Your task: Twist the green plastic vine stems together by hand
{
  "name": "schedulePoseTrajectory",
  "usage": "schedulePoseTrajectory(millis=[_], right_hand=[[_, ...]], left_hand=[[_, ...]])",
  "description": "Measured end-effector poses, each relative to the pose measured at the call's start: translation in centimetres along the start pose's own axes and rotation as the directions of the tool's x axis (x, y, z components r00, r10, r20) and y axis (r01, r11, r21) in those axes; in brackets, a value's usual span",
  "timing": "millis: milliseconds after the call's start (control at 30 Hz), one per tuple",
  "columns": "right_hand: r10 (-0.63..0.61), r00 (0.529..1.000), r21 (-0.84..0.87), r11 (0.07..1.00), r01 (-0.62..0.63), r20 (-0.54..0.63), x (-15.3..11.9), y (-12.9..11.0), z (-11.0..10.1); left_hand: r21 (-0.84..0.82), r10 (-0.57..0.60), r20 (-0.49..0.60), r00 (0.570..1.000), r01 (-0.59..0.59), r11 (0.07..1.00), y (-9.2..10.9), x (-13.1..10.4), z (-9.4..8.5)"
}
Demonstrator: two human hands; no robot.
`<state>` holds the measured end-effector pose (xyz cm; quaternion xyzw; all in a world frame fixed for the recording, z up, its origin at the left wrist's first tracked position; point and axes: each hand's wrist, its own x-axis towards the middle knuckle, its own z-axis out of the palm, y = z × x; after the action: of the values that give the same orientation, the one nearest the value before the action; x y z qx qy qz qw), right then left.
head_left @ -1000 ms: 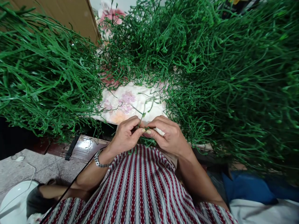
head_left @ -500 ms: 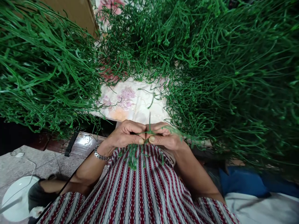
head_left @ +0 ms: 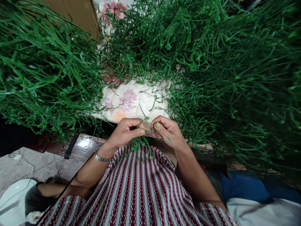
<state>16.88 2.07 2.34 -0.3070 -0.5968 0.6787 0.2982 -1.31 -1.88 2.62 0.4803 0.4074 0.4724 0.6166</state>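
Observation:
Just above the striped apron [head_left: 145, 188], my left hand [head_left: 128, 131] pinches a green stem piece [head_left: 138, 146] between thumb and forefinger; several thin branches hang below the fingers. A short distance to its right, my right hand [head_left: 168, 130] is closed, thumb against forefinger, on a thin green strand [head_left: 166, 137]. A straight stem sticks up between the hands, slightly blurred. Beyond them a few loose sprigs [head_left: 154, 102] lie on the floral cloth [head_left: 128, 99].
Tangled green stems are heaped at the left [head_left: 47, 72] and at the right [head_left: 223, 81]. A cardboard box [head_left: 72, 15] stands at the back left. Another person's leg [head_left: 49, 190] and a white round object [head_left: 14, 197] show at the lower left. Blue fabric [head_left: 246, 186] lies lower right.
My hands have moved apart from touching each other, the right one shifting up and right. The hanging green branches have moved up, and the upright stem now leans left.

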Motion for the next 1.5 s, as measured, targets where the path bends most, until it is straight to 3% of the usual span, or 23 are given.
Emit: schedulePoseTrajectory(millis=[167, 300, 400, 567, 600, 667, 767, 833, 933, 1033, 1167, 1333, 1433, 1500], right_hand=[[-0.02, 1.0, -0.253, 0.967, 0.026, 0.023, 0.0, -0.1, 0.8], [0.019, 0.995, -0.354, 0.935, 0.018, 0.103, -0.1, -0.3, 0.8], [0.029, 0.989, -0.489, 0.871, 0.047, 0.147, -0.2, -0.8, 0.6], [0.093, 0.986, -0.75, 0.66, 0.044, 0.14, -0.5, -1.3, 1.0], [0.098, 0.983, -0.754, 0.655, 0.055, 0.157, -0.5, -1.4, 1.0], [0.076, 0.967, -0.667, 0.737, 0.11, 0.244, -0.8, -1.4, 0.7], [-0.086, 0.905, -0.287, 0.932, 0.221, 0.416, -1.1, -1.7, -0.3], [-0.169, 0.89, -0.15, 0.956, 0.252, 0.423, -1.1, -2.0, -0.9], [-0.196, 0.936, -0.271, 0.922, 0.278, 0.294, -0.8, -2.2, -0.9], [-0.179, 0.977, -0.259, 0.944, 0.203, 0.113, -0.5, -1.6, 0.2], [-0.002, 0.998, -0.154, 0.988, -0.009, -0.069, -0.3, -0.2, 1.8], [0.033, 0.998, -0.096, 0.995, -0.038, -0.058, -0.3, 0.9, 2.5], [0.072, 0.997, -0.113, 0.991, -0.074, -0.025, -0.1, 1.4, 2.7], [0.082, 0.997, -0.114, 0.99, -0.081, -0.001, 0.0, 1.6, 2.8]], left_hand=[[0.348, 0.141, -0.066, 0.988, -0.11, 0.931, 0.0, 0.4, 0.8], [0.569, 0.205, 0.0, 0.979, -0.168, 0.805, -0.1, 0.2, 0.8], [0.641, 0.18, 0.095, 0.979, -0.199, 0.741, 0.1, -0.3, 0.5], [0.79, 0.043, 0.192, 0.98, -0.18, 0.585, 0.9, -0.7, 0.4], [0.78, 0.02, 0.209, 0.978, -0.179, 0.599, 1.0, -0.7, 0.3], [0.651, 0.002, 0.285, 0.958, -0.195, 0.734, 1.0, -0.5, -0.1], [0.235, 0.05, 0.352, 0.935, -0.14, 0.962, 0.7, -0.3, -1.0], [0.045, 0.027, 0.263, 0.965, -0.04, 0.998, 0.7, -0.2, -1.3], [-0.024, -0.034, 0.096, 0.995, 0.037, 0.999, 0.8, -0.1, -0.9], [0.051, 0.018, -0.015, 1.0, -0.017, 0.999, 0.9, 0.1, 0.0], [0.254, 0.131, -0.114, 0.985, -0.099, 0.962, 0.5, -0.1, 0.6], [0.393, 0.257, -0.232, 0.938, -0.151, 0.907, -0.5, -0.6, 1.1], [0.432, 0.354, -0.237, 0.905, -0.228, 0.872, -0.9, -0.5, 1.4], [0.388, 0.356, -0.229, 0.906, -0.25, 0.887, -1.0, -0.4, 1.4]])
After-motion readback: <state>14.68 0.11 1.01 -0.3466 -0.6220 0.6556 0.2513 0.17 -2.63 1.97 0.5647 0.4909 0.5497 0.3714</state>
